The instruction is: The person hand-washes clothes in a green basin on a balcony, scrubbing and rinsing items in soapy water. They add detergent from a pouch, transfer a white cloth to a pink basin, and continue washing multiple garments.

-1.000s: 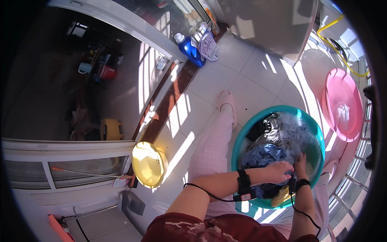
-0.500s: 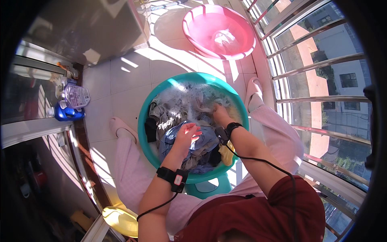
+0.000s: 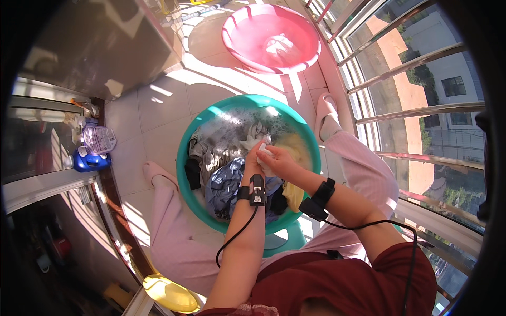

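In front of me a round teal basin (image 3: 185, 158) holds foamy water and wet clothes. My left hand (image 3: 253, 159) and my right hand (image 3: 283, 163) are together over its middle, both closed on a pale, whitish cloth (image 3: 256, 136). A bit of white shows between the fingers; part of the cloth trails up into the suds. Beneath and beside the hands lie a blue garment (image 3: 223, 183), a grey garment (image 3: 206, 154), a black piece (image 3: 193, 174) and a yellow one (image 3: 293, 196). Fingertips are partly hidden.
A pink basin (image 3: 240, 45) with water and a white cloth stands beyond. Left are a blue bottle (image 3: 90, 159) and a clear purplish bottle (image 3: 98, 138). A yellow basin (image 3: 167, 295) sits lower left, a teal stool (image 3: 287, 239) below the teal basin. Railings (image 3: 416, 112) line the right.
My right hand has come up from the suds toward me, bringing the pale cloth. My left hand has moved right and up from above the blue garment to meet it, closing on the cloth.
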Demonstrator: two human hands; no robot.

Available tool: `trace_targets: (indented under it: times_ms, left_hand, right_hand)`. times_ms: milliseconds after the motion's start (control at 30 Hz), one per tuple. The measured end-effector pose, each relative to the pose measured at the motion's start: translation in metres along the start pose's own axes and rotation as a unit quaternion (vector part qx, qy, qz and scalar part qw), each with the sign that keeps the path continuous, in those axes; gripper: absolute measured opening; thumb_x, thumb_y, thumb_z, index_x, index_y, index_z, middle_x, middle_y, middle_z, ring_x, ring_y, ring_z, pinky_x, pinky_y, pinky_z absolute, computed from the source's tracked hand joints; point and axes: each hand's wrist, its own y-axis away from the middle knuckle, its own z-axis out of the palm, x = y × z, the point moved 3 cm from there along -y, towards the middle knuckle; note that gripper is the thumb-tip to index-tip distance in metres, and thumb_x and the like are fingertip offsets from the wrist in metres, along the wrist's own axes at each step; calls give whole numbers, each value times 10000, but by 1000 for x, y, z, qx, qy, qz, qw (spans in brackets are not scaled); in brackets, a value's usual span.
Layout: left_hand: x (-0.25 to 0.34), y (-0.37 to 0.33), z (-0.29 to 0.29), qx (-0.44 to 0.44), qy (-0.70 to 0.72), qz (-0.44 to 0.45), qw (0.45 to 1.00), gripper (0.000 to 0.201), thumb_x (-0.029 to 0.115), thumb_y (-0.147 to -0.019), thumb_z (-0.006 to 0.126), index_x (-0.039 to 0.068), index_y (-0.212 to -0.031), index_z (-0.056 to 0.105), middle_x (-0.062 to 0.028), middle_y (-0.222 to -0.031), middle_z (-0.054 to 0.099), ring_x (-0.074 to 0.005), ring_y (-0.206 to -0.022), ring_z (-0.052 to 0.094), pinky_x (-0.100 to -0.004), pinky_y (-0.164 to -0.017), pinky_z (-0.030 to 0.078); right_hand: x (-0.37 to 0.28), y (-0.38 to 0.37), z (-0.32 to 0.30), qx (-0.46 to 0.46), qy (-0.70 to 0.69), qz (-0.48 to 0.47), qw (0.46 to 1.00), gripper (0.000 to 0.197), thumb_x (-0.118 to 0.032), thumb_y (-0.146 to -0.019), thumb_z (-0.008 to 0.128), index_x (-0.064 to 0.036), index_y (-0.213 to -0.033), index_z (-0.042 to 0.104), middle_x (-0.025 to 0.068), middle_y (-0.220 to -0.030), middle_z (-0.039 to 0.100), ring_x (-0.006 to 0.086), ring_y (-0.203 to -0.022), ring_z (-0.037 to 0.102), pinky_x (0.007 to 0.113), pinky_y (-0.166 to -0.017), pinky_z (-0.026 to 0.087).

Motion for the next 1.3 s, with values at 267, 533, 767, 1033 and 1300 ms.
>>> trace_targets:
  times_ms: [267,533,767,1033,1300]
  left_hand:
    - [7,-13,17,-3,17,31,999,354,314,-925,499,65,-1175,515,-79,-1150,571,-205,-992,581,-380,-867,470]
    - [27,-36,-50,144,-37,-4,989,379,420,-922,502,110,-1140,504,-43,-1128,557,-239,-1011,550,-460,-874,418]
    - [14,-51,-69,161,-57,35,985,363,392,-921,528,84,-1113,531,-65,-1023,621,-224,-916,614,-335,-738,499]
    - [21,-18,-38,30,72,-96,992,420,353,-845,647,51,-1122,554,-81,-1034,607,-227,-884,625,-362,-751,519]
    - [8,-18,14,-39,28,13,999,262,260,-943,501,47,-1093,533,-80,-1042,610,-223,-904,624,-367,-788,514]
  right_hand:
    - [41,-77,-36,88,200,31,975,350,-420,-882,513,-86,-929,607,181,-778,622,377,-761,587,446,-686,464]
    - [97,-84,-16,18,419,-265,868,387,-236,-848,598,-142,-1214,514,135,-1112,600,327,-904,607,425,-772,481]
    - [118,-106,0,-122,255,100,954,445,-195,-788,658,-82,-1205,550,128,-1069,634,301,-932,613,364,-813,481]
    - [-7,-25,-7,-181,83,-32,979,363,-338,-781,697,-65,-1005,612,118,-859,634,226,-771,597,328,-727,477]
    - [31,-60,-35,-5,120,-45,992,278,-319,-828,567,-42,-833,595,145,-825,629,344,-784,598,402,-697,471]
